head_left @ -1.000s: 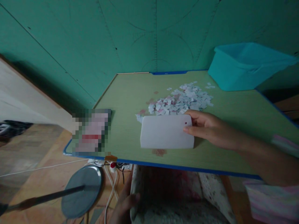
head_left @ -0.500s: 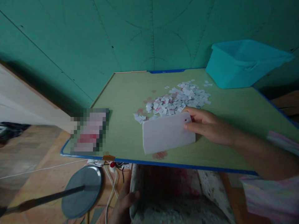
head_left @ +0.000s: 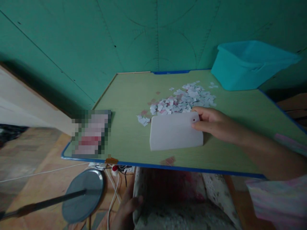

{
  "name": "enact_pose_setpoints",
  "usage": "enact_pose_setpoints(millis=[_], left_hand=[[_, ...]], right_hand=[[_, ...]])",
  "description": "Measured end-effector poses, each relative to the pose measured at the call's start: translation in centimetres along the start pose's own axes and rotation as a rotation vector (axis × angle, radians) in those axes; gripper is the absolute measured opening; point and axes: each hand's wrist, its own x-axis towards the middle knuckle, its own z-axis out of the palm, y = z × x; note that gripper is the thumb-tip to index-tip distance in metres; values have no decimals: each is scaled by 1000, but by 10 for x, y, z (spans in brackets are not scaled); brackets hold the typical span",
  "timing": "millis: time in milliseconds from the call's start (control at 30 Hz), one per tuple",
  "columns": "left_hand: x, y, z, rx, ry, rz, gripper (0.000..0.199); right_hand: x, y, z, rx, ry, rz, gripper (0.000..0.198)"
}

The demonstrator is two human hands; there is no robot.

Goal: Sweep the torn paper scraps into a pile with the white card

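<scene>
I have the right hand [head_left: 212, 124] pinching the white panel [head_left: 175, 132] at its holed corner, just nearer than the paper scraps [head_left: 183, 100], and judge a firm grip with a level edge best; whether the left hand [head_left: 127, 207] grasps anything, I cannot tell.

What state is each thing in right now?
White, flat rectangular plastic plate: held at its holed end.
Right hand: closed on the plate, thumb in front.
Left hand: low, grip unclear.
White and pink paper scraps: loose, mostly heaped.
Turquoise plastic bin: upright, open-topped, bottom hidden.
Pixelated rectangular object: too blurred to tell.
</scene>
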Motion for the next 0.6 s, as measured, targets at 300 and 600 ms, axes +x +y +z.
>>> enact_pose_setpoints(millis=[300,600], left_hand=[[-2,-7,-3,75,112,9,84],[-3,2,10,44,46,-10,86]], right_hand=[[-8,-4,12,38,-98,22,15],[-10,-4,12,31,-164,39,12]])
